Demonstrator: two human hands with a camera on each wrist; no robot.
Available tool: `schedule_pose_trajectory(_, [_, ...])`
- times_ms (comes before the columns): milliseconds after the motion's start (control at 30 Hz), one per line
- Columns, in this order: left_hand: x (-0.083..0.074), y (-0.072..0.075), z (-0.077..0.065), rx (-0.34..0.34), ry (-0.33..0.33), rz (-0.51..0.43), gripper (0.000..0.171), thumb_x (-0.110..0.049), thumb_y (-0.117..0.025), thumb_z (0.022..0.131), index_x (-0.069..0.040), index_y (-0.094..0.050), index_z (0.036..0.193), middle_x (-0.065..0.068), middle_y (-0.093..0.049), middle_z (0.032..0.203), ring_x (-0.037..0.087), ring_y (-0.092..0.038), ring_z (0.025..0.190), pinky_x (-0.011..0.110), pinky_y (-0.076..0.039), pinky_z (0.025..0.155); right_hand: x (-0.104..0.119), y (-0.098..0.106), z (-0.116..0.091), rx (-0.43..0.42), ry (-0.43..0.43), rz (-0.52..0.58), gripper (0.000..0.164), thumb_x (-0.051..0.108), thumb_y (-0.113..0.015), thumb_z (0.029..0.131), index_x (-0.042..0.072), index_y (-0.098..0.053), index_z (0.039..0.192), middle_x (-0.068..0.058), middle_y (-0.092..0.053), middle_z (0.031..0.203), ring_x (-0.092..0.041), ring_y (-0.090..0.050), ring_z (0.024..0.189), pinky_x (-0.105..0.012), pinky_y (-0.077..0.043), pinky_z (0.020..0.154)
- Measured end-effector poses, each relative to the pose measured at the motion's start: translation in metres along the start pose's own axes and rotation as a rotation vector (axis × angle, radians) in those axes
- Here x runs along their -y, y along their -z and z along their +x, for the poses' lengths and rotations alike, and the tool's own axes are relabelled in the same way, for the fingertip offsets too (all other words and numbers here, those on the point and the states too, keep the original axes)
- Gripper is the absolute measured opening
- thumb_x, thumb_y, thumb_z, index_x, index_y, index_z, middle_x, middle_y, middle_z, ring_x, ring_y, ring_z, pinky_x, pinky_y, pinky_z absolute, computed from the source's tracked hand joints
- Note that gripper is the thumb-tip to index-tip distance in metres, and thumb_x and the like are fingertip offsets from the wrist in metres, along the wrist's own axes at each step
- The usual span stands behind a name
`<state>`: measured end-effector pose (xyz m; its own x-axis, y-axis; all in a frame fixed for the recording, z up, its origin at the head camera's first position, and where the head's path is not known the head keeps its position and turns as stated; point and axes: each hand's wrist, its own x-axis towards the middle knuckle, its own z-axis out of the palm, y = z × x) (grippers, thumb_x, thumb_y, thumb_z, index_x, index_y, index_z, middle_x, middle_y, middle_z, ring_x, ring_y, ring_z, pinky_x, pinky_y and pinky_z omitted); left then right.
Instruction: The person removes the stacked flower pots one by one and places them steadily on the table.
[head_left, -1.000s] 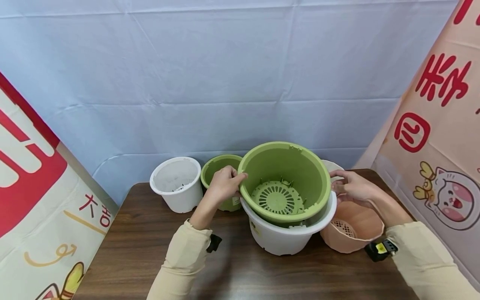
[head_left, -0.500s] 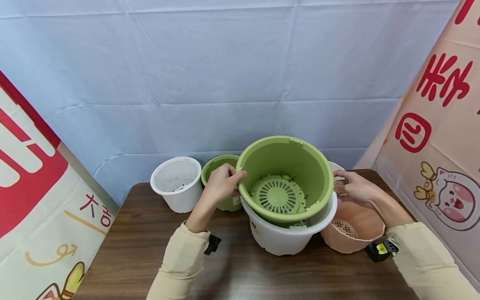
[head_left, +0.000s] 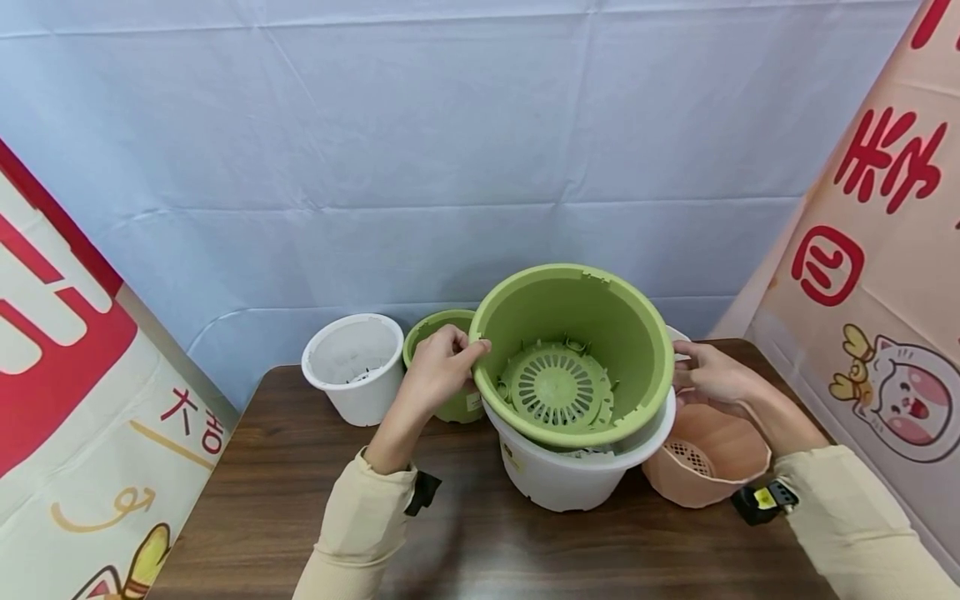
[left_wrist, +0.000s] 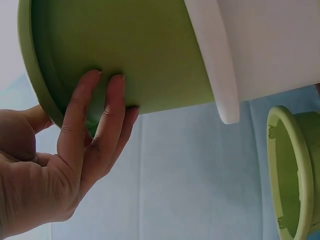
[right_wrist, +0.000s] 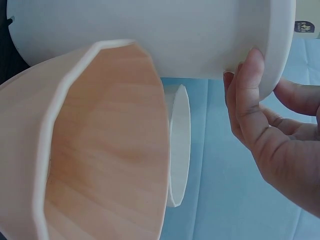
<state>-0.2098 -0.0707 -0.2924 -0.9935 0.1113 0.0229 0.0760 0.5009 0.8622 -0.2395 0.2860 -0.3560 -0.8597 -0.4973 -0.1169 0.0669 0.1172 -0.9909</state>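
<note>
A large green plastic flowerpot with a slotted bottom sits partly inside a large white flowerpot, tilted toward me. My left hand pinches the green pot's rim at its left side; in the left wrist view, the thumb is at the rim and the fingers lie along the outer wall. On the other side, my right hand grips the white pot's rim. The right wrist view shows its fingers under the rim of the white pot, thumb on the far side.
A small white pot and a smaller green pot stand at the back left of the wooden table. A peach pot stands right of the nested pair, with another white pot behind it.
The green pot has risen a little out of the white pot, its far rim higher than before. My left hand has shifted slightly left with it; the right hand and white pot stay in place.
</note>
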Motion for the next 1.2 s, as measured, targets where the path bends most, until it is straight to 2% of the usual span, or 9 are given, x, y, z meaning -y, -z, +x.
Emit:
schedule_pose_trajectory(300, [-0.004,0.003,-0.006,-0.019,-0.021,-0.017,0.024,-0.027,-0.058,0.089,-0.004,-0.051,0.085,0.011,-0.058,0.078,0.017,-0.063,0.059,0.026,-0.053,0.056,0.000,0.000,0.000,0.002,0.010,-0.010,0.031,-0.005,-0.047,0.091,0.019,-0.044,0.112,-0.006,-0.062,0.087,-0.016,-0.061,0.073,-0.030,-0.054,0.059])
schedule_pose_trajectory(433, [-0.006,0.005,-0.008,-0.022,-0.025,-0.034,0.024,-0.026,-0.059,0.089,-0.003,-0.052,0.086,0.011,-0.058,0.080,0.016,-0.063,0.059,0.026,-0.054,0.056,0.000,-0.001,0.000,-0.015,0.002,-0.043,0.038,-0.007,-0.046,0.090,0.003,-0.037,0.125,-0.006,-0.061,0.086,-0.016,-0.060,0.073,-0.030,-0.053,0.059])
schedule_pose_trajectory(533, [-0.007,0.006,-0.009,-0.024,-0.031,-0.042,0.024,-0.026,-0.059,0.089,-0.003,-0.053,0.086,0.011,-0.058,0.080,0.014,-0.062,0.059,0.026,-0.054,0.056,0.001,-0.002,0.000,-0.033,-0.013,-0.075,0.050,-0.009,-0.045,0.088,-0.012,-0.021,0.132,-0.006,-0.061,0.085,-0.016,-0.060,0.073,-0.030,-0.053,0.059])
schedule_pose_trajectory(600, [-0.008,0.007,-0.009,-0.026,-0.038,-0.042,0.023,-0.025,-0.059,0.089,-0.003,-0.053,0.086,0.011,-0.059,0.080,0.015,-0.062,0.058,0.026,-0.054,0.055,0.002,-0.003,0.000,-0.037,-0.018,-0.080,0.055,-0.009,-0.045,0.088,-0.015,-0.015,0.134,-0.006,-0.061,0.085,-0.016,-0.060,0.074,-0.030,-0.053,0.059])
schedule_pose_trajectory(800, [-0.009,0.010,-0.012,-0.026,-0.056,-0.084,0.022,-0.022,-0.060,0.089,-0.001,-0.052,0.086,0.013,-0.058,0.083,0.017,-0.063,0.059,0.027,-0.054,0.054,0.001,-0.003,0.000,-0.034,-0.009,-0.074,0.057,-0.011,-0.046,0.086,-0.015,-0.014,0.133,-0.007,-0.061,0.086,-0.017,-0.061,0.075,-0.032,-0.054,0.060])
schedule_pose_trajectory(1033, [-0.012,0.014,-0.015,-0.033,-0.075,-0.137,0.022,-0.019,-0.060,0.088,0.001,-0.052,0.085,0.014,-0.055,0.089,0.019,-0.064,0.059,0.028,-0.055,0.055,-0.001,-0.001,0.000,-0.026,0.010,-0.040,0.040,-0.011,-0.047,0.086,-0.001,-0.035,0.122,-0.008,-0.062,0.087,-0.019,-0.061,0.075,-0.032,-0.054,0.060])
schedule_pose_trajectory(1100, [-0.013,0.016,-0.016,-0.037,-0.076,-0.135,0.022,-0.020,-0.060,0.088,0.000,-0.052,0.085,0.014,-0.055,0.089,0.018,-0.064,0.059,0.028,-0.055,0.055,-0.002,-0.001,0.000,-0.028,0.017,-0.046,0.041,-0.012,-0.048,0.085,-0.002,-0.034,0.123,-0.009,-0.061,0.087,-0.019,-0.061,0.074,-0.032,-0.054,0.060])
schedule_pose_trajectory(1200, [-0.014,0.017,-0.018,-0.042,-0.072,-0.133,0.022,-0.021,-0.060,0.088,0.000,-0.053,0.086,0.014,-0.057,0.088,0.018,-0.064,0.059,0.028,-0.055,0.056,-0.001,-0.001,0.000,-0.038,0.012,-0.066,0.050,-0.013,-0.047,0.084,-0.010,-0.025,0.129,-0.009,-0.060,0.087,-0.019,-0.061,0.074,-0.033,-0.054,0.059])
